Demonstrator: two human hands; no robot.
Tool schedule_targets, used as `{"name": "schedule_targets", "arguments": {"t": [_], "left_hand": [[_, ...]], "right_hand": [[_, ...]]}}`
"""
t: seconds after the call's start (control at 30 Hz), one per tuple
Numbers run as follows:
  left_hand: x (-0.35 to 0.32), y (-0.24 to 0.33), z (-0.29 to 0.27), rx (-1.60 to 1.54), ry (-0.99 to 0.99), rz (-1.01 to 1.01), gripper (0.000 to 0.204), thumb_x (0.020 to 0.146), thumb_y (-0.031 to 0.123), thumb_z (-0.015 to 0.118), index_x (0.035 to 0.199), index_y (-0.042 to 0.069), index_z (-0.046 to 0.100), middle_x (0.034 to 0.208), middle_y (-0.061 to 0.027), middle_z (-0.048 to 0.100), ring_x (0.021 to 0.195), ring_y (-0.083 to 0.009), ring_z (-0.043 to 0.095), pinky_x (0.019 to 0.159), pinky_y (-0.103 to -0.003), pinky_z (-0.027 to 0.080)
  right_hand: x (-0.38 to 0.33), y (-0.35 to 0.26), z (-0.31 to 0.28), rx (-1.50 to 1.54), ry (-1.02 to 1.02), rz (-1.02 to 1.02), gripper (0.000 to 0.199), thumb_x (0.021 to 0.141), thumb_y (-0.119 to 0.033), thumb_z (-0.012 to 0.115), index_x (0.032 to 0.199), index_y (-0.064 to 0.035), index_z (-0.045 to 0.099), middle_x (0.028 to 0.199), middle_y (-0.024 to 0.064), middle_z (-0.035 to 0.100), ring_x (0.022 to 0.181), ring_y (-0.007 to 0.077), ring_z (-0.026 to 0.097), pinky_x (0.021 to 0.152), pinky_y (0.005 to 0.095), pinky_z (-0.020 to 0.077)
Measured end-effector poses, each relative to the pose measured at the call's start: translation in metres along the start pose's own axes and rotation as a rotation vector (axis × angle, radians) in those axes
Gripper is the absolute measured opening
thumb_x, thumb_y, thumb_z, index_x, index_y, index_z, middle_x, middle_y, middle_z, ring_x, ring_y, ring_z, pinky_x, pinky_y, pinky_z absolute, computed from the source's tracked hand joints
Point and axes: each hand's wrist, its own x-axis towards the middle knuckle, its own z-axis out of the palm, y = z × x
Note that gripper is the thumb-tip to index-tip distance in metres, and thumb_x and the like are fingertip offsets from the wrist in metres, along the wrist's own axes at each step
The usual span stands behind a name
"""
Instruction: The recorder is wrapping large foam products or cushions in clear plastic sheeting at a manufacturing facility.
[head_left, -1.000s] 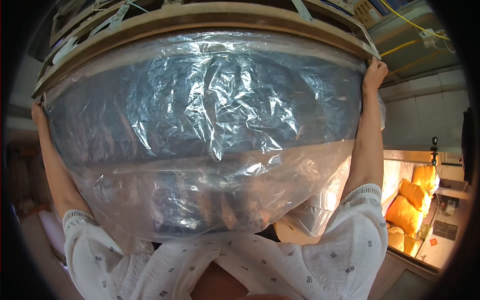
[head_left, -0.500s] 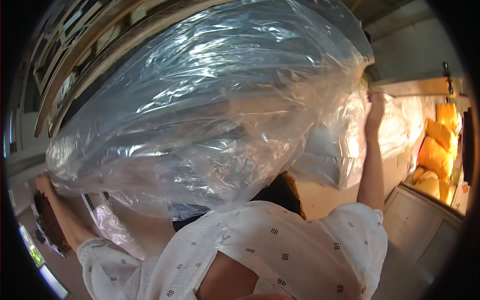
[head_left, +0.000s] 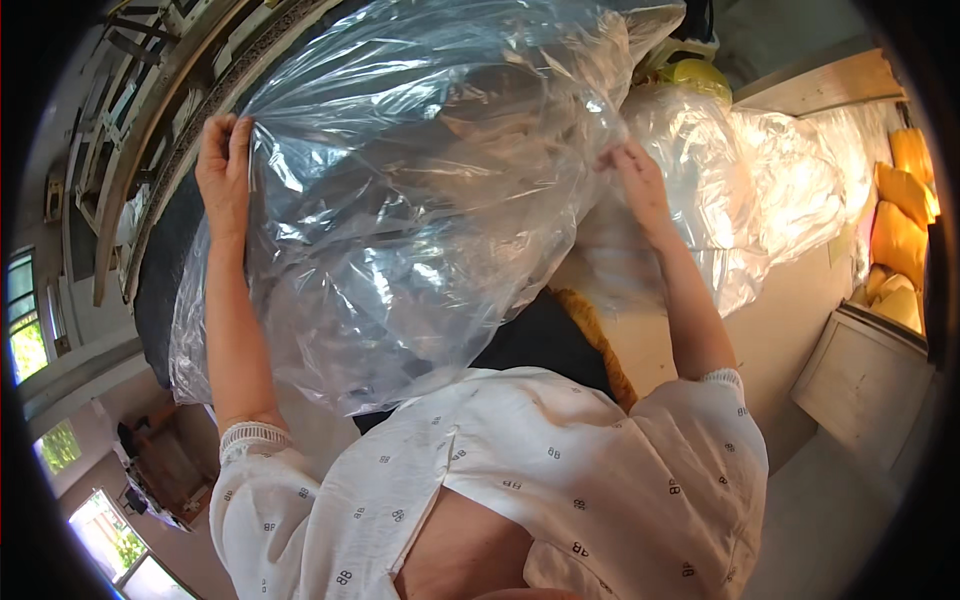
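The clear plastic sheet [head_left: 420, 190] looks light, limp and slippery, best held by gathered folds, which left hand [head_left: 224, 175] and right hand [head_left: 640, 185] pinch.

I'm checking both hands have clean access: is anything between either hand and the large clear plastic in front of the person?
Nothing visible is. The left hand pinches the clear plastic directly; the right hand meets its right side, though blur hides how firmly.
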Motion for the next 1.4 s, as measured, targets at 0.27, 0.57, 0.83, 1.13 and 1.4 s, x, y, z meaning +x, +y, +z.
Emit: {"name": "schedule_targets", "arguments": {"t": [0.27,0.57,0.83,1.13,1.4], "left_hand": [[-0.039,-0.026,-0.067,0.189,0.095,-0.151,0.016,0.088,0.014,0.059,0.094,0.000,0.057,0.080,0.0035,0.053,0.073,-0.0034,0.046,0.066,-0.017,0.039],[-0.095,-0.026,-0.113,0.269,0.161,-0.258,0.011,0.088,0.010,0.057,0.090,0.000,0.054,0.080,0.0043,0.050,0.073,-0.0030,0.044,0.066,-0.016,0.036],[-0.096,-0.023,-0.117,0.219,0.235,-0.293,0.011,0.088,0.010,0.057,0.091,-0.001,0.055,0.082,0.0024,0.052,0.078,-0.0041,0.047,0.071,-0.016,0.038],[-0.149,-0.009,-0.128,0.130,0.262,-0.213,0.006,0.088,0.005,0.054,0.086,0.000,0.055,0.078,0.0025,0.049,0.071,-0.0041,0.043,0.065,-0.017,0.035],[-0.209,0.014,-0.139,-0.028,0.247,-0.426,0.001,0.086,0.004,0.057,0.085,0.003,0.057,0.079,0.0038,0.050,0.071,-0.0034,0.043,0.065,-0.017,0.035]], "right_hand": [[0.049,-0.120,-0.045,0.263,-0.087,0.206,0.024,0.094,-0.030,0.042,0.087,-0.0092,0.051,0.058,-0.0081,0.033,0.049,0.0009,0.024,0.044,0.0181,0.0168],[0.109,-0.166,-0.005,-0.372,-0.213,-0.158,0.022,0.081,-0.025,0.065,0.079,-0.0070,0.052,0.063,-0.0061,0.042,0.056,0.0027,0.034,0.049,0.0197,0.0284],[0.175,-0.179,0.020,-0.710,-0.201,-0.404,0.012,0.082,-0.014,0.061,0.081,-0.0038,0.054,0.062,0.0020,0.049,0.058,0.0085,0.043,0.055,0.0231,0.0373],[0.182,-0.151,0.125,-0.823,-0.307,-0.714,0.014,0.082,-0.021,0.060,0.091,-0.0106,0.061,0.099,0.0068,0.063,0.080,0.0284,0.061,0.066,0.0344,0.0485],[0.258,-0.145,0.142,-1.155,0.114,-0.900,0.014,0.082,-0.025,0.060,0.082,-0.0113,0.060,0.085,0.0065,0.057,0.072,0.0298,0.059,0.059,0.0400,0.0463]]}}
